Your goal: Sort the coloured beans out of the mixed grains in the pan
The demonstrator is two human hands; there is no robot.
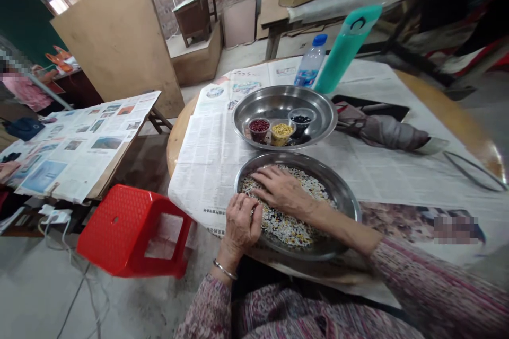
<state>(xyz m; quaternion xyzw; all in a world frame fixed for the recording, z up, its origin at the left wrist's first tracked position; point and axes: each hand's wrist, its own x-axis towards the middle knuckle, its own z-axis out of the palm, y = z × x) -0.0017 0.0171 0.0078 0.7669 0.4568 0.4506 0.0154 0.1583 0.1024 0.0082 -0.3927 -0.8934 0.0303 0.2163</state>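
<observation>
A steel basin [350,196] near my lap holds a mix of white grains with yellow, dark and reddish beans [294,228]. My right hand [280,188] reaches across it, palm down on the mix with fingers stretched out. At the basin's left edge, my left hand [242,222] is curled over the rim, its fingertips partly hidden. Just behind stands a second steel basin [254,106]. Inside it are three clear plastic cups: one of red beans [259,130], one of yellow beans [282,131] and one of black beans [301,122].
Newspaper [199,159] covers the round table. Beyond the basins stand a water bottle [311,61] and a tilted teal bottle [345,50]. A folded umbrella [382,128] lies right. A red plastic stool [131,233] and a newspaper-covered table [85,140] are at left; a person [26,87] is far left.
</observation>
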